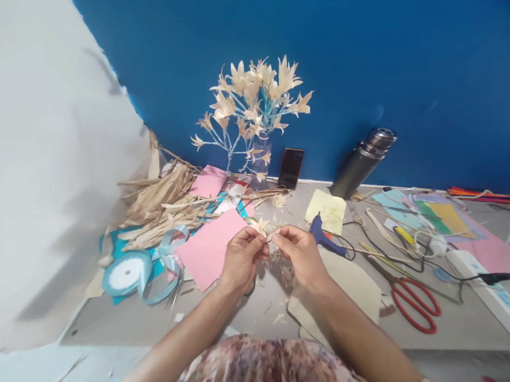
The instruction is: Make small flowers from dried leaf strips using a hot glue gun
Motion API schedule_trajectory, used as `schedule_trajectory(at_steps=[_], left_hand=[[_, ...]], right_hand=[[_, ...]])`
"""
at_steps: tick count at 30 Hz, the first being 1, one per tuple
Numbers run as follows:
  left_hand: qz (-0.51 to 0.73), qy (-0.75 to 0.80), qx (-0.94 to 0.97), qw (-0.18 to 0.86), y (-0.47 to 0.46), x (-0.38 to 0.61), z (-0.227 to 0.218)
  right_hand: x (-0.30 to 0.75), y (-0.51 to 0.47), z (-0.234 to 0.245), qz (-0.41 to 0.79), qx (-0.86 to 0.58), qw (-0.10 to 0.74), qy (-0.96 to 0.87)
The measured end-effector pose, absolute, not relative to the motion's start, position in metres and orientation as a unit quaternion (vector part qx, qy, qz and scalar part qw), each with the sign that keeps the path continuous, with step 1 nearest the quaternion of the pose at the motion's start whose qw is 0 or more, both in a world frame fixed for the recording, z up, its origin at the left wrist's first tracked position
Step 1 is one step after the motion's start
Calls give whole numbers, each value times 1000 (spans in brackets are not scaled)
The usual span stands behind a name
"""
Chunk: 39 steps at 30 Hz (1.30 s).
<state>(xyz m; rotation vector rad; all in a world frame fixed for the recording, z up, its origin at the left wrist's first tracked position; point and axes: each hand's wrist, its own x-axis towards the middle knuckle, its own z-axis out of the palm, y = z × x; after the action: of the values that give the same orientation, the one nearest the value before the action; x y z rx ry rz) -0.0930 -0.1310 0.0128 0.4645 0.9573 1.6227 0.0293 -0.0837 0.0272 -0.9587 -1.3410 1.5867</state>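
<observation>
My left hand (243,258) is closed in a pinch around a small cream flower (261,226) with pointed petals, which looks made of dried husk. Close beside it, my right hand (300,256) pinches thumb against forefinger at the flower's right side. Whatever lies between those right fingertips is too small to make out. Under the left hand rests a pink sheet (210,249). Behind the hands, a clear bottle (261,151) holds a bunch of similar cream flowers (261,87) on light-blue stems.
Dried husks (163,200) and a blue ribbon spool (124,272) lie left. A phone (291,168) and dark flask (360,163) lean against the blue wall. At right are a blue glue gun (325,237), red-handled scissors (416,304), cords and a white power strip (488,294).
</observation>
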Motion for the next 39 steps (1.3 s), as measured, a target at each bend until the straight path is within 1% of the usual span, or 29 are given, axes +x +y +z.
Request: schedule_trajectory(at_steps=[3, 6, 10, 14, 19, 23, 29, 32, 39], left_hand=[[707, 394, 185, 558, -128, -92, 10], [705, 377, 173, 575, -127, -94, 9], [681, 411, 202, 572, -127, -96, 5], [677, 474, 268, 496, -129, -99, 1], [651, 550, 329, 407, -131, -101, 2], [662, 558, 359, 348, -132, -101, 2], [671, 533, 421, 298, -132, -102, -2], [674, 522, 431, 297, -132, -103, -4], [686, 511, 362, 371, -133, -100, 3]], right_hand=[[29, -84, 27, 638, -374, 412, -532], [31, -82, 25, 651, -368, 404, -527], [35, -78, 23, 669, -369, 420, -490], [36, -80, 25, 654, -383, 447, -475], [36, -85, 26, 638, -385, 442, -499], [37, -84, 25, 637, -382, 445, -500], [35, -87, 29, 628, -387, 432, -519], [34, -90, 31, 634, -389, 426, -515], [35, -92, 26, 625, -402, 447, -498]])
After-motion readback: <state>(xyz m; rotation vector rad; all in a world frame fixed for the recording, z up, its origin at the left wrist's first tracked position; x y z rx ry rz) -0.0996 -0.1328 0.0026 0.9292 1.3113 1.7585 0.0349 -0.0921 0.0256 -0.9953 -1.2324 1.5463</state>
